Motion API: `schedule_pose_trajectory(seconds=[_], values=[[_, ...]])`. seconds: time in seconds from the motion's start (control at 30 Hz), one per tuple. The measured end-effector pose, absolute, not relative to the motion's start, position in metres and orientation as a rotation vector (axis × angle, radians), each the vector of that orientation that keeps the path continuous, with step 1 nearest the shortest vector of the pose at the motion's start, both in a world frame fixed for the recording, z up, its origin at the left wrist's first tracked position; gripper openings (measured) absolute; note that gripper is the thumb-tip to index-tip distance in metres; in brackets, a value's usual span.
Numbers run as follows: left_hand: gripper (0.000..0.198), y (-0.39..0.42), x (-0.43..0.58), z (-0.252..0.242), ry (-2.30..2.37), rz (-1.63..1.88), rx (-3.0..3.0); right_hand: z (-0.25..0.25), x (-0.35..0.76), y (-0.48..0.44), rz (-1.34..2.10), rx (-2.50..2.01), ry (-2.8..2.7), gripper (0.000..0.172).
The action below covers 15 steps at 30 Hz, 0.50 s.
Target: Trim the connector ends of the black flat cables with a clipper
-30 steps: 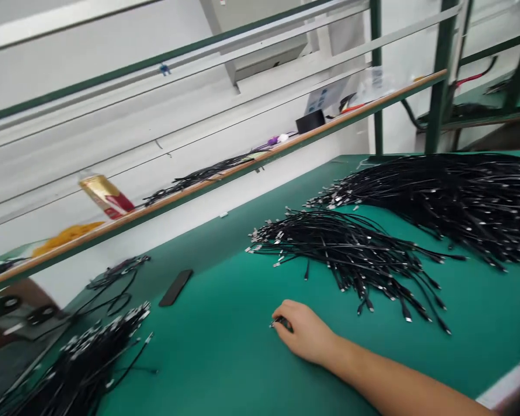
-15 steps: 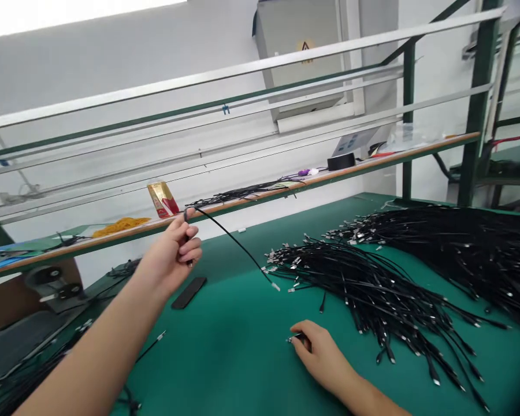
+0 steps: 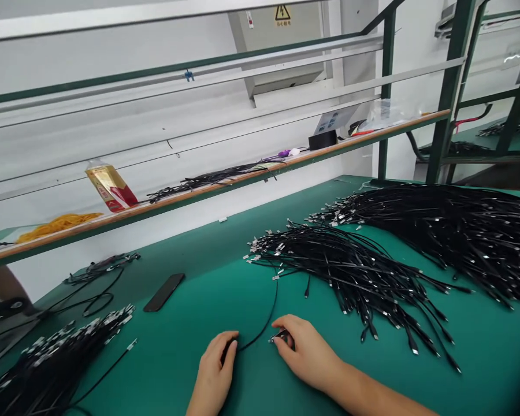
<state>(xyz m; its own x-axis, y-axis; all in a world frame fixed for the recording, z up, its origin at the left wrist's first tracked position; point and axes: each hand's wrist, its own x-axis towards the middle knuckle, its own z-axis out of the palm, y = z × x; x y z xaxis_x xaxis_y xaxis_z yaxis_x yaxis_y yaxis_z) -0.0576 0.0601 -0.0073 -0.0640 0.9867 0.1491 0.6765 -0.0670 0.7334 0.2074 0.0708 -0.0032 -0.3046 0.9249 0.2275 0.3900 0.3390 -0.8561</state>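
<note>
A single black cable (image 3: 260,331) is handled on the green surface (image 3: 225,277), near the person, just short of the bundle of black cables (image 3: 346,271) at centre-right. Its metal-tipped connector (image 3: 279,336) is grasped by the fingers of the right hand (image 3: 305,352). The other end appears pinched under the curled fingers of the left hand (image 3: 214,364), though the grip is partly hidden. A slack curve is left between the hands, so the cable is kept untensioned and apart from the neighbouring bundle.
</note>
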Motion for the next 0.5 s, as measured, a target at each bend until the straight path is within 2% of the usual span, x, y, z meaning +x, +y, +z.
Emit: schedule_pose_trajectory(seconds=[0.1, 0.23, 0.37, 0.5], values=[[0.047, 0.047, -0.074, 0.0, 1.868, 0.842, 1.84, -0.003, 0.208, 0.071, 0.959, -1.148, -1.843, 0.031], [0.037, 0.033, -0.082, 0.014, 1.833, 0.72, 1.876, -0.002, 0.21, 0.07, 1.055, -1.116, -1.782, 0.03], [0.037, 0.035, -0.076, 0.022, 1.773, 0.74, 1.773, 0.001, 0.209, 0.071, 1.204, -1.065, -1.64, 0.028], [0.045, 0.041, -0.054, 0.028, 1.605, 0.745, 1.511, 0.007, 0.209, 0.076, 1.516, -0.971, -1.381, 0.04]])
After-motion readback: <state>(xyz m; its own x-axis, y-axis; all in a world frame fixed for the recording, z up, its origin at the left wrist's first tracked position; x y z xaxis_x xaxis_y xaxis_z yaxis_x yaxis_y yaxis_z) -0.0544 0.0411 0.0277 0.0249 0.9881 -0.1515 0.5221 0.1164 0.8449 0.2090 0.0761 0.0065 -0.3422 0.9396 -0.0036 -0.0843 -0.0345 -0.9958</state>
